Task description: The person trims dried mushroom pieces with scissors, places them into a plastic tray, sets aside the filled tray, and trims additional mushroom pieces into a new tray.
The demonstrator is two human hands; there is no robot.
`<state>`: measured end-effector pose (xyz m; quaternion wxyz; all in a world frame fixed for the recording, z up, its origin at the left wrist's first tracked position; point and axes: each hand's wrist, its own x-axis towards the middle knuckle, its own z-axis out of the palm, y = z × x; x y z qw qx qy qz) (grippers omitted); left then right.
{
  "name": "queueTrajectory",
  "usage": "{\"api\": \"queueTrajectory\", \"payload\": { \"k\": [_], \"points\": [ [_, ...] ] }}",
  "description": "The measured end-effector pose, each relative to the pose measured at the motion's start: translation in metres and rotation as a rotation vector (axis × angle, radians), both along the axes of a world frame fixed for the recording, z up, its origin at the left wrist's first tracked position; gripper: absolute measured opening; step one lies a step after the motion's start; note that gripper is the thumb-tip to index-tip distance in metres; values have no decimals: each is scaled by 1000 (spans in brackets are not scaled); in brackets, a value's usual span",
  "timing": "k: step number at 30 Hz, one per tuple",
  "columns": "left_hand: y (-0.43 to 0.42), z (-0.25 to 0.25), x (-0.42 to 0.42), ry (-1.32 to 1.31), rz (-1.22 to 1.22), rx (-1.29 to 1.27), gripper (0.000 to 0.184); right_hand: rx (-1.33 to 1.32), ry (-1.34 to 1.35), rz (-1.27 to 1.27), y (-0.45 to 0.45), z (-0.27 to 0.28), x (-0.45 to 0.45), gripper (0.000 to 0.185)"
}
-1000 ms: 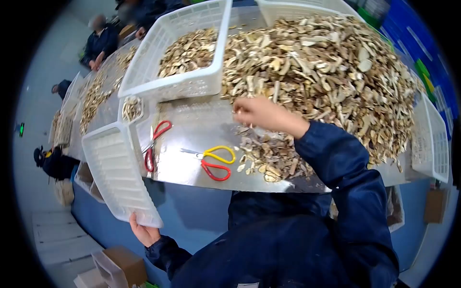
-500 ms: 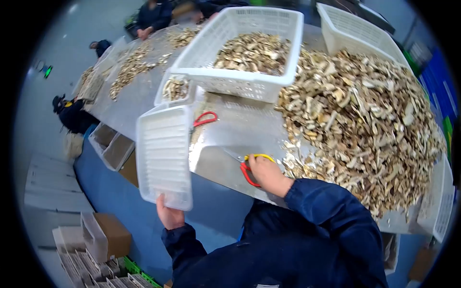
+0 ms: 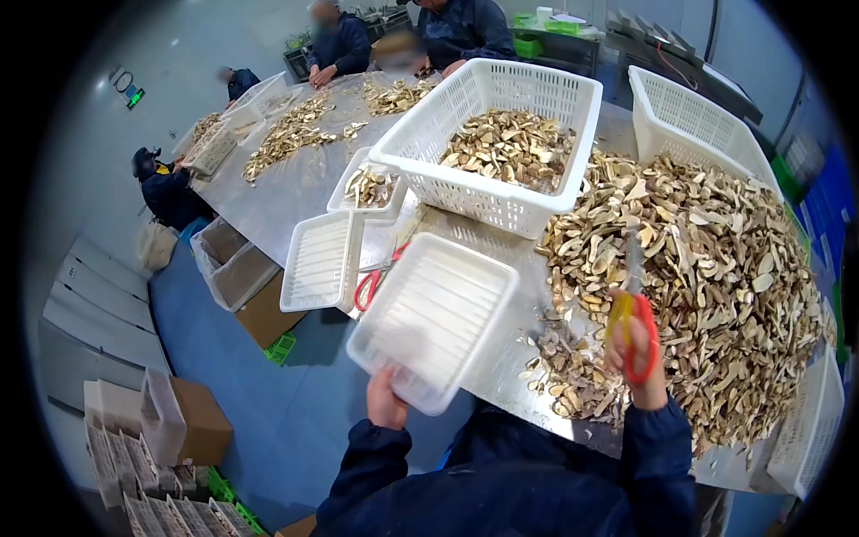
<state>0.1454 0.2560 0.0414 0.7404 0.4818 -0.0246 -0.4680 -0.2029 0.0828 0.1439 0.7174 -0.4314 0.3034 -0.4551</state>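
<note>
My left hand (image 3: 386,399) grips the near edge of a white ribbed tray (image 3: 434,313), held over the table's front edge. My right hand (image 3: 638,351) is closed on scissors (image 3: 633,331) with one yellow and one red handle; they are blurred, with the blades pointing up over the pile. A big heap of dried sliced mushrooms (image 3: 716,286) covers the right of the table. Smaller broken pieces (image 3: 577,376) lie left of my right hand. Left of the held tray are red-handled scissors (image 3: 371,285), partly covered, and a second white tray (image 3: 318,261).
A large white basket (image 3: 501,188) holds slices, and a small tub (image 3: 365,190) stands left of it. Another basket (image 3: 684,121) is at the back right. Several people work around the far side. Lined bins (image 3: 233,264) and cardboard boxes (image 3: 199,421) stand on the floor.
My right hand has picked up the yellow-and-red scissors from the table and raised them over the pile. My left hand has moved right with the tray, and the view has shifted.
</note>
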Motion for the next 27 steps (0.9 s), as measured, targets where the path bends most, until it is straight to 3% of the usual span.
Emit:
{"api": "queueTrajectory", "payload": {
  "k": [1, 4, 8, 9, 10, 12, 14, 16, 19, 20, 23, 25, 27],
  "points": [
    [-5, -8, -8, -4, -30, 35, 41, -21, -149, -21, 6, -3, -13, 54],
    [-18, -19, -29, 5, -108, 76, 39, -354, -13, -165, 33, -4, -49, 83],
    [-34, -21, -46, -9, -217, 103, 38, -258, 83, -216, 74, 6, -82, 105],
    [-33, -22, -47, -12, -272, 149, 38, -232, 30, -208, 80, 3, -88, 106],
    [-29, -27, -43, -3, -302, 172, 23, -194, -13, -217, 87, -3, -95, 107],
    [-14, -19, -38, -25, -359, 209, 27, -145, -15, -294, 105, -9, -110, 109],
    [-11, 25, -47, -378, -571, 563, 29, -188, 33, -387, 122, -18, -120, 108],
    [2, 27, -38, -721, -810, 700, 20, -197, 35, -501, 141, -27, -132, 103],
    [-5, 54, -75, -698, -974, 453, 11, -178, 73, -619, 162, -41, -149, 92],
    [-17, 61, -97, -656, -1050, 380, 17, -139, 85, -655, 171, -44, -153, 90],
    [-50, 60, -166, -825, -1366, 121, 12, -61, 70, -768, 184, -46, -153, 76],
    [-74, 47, -208, -1325, -1320, -436, 14, 34, 95, -825, 192, -42, -149, 70],
    [-102, 52, -241, -1336, -1365, -429, 24, 79, 121, -856, 201, -52, -143, 62]
  ]
}}
